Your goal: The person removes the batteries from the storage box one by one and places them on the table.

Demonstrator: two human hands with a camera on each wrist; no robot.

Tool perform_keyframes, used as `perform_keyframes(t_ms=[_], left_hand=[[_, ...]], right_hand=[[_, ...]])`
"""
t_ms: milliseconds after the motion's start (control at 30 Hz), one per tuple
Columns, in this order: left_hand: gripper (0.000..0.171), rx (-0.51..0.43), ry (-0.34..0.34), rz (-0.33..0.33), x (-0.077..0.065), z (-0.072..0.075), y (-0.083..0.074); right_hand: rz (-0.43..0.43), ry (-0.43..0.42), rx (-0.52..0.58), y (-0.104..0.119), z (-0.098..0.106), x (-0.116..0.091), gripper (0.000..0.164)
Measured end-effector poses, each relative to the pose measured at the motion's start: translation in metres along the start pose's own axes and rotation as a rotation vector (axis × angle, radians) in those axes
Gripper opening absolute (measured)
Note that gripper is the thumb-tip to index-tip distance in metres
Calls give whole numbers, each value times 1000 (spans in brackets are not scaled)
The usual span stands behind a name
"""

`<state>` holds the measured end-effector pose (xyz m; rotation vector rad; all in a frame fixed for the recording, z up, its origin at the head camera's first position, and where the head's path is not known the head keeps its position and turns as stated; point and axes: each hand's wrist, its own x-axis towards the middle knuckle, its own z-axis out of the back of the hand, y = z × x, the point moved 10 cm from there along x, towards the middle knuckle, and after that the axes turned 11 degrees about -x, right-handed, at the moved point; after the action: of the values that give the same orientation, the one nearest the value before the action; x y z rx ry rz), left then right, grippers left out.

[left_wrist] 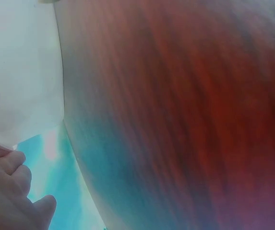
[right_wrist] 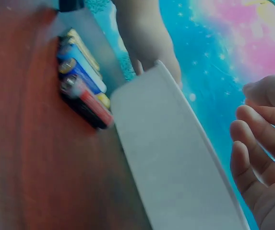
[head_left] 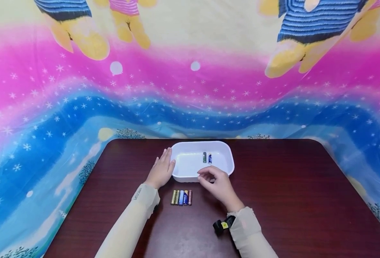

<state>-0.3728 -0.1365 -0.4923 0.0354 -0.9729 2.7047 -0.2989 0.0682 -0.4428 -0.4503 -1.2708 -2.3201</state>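
Observation:
A white plastic box (head_left: 177,178) stands near the table's far edge, with a green battery (head_left: 204,157) and a blue-and-white battery (head_left: 210,158) lying in it. My left hand (head_left: 162,169) rests along the box's left side, fingers stretched out and touching the rim. Over the front right rim is my right hand (head_left: 217,183), its fingers loosely bent and the thumb near the index finger. In the right wrist view nothing shows between those fingers (right_wrist: 259,129). Several batteries (head_left: 181,197) lie side by side in a row in front of the box, between the forearms.
The dark red-brown table (head_left: 289,200) has rounded far corners. Behind it hangs a printed cloth (head_left: 190,89) in pink and blue. A black strap device (head_left: 221,225) is worn at the right wrist, over a cream sleeve.

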Motion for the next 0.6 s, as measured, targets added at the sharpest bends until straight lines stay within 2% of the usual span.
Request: perform_keyframes(t_ms=[333,600], left_hand=[[62,7,-2,-7,-1,0,1],[62,11,-9,-11,0,-1,0]], right_hand=[[-20,-46,-72,-16,10,30,16],[-47,-26,-156,-32,8,50,17]])
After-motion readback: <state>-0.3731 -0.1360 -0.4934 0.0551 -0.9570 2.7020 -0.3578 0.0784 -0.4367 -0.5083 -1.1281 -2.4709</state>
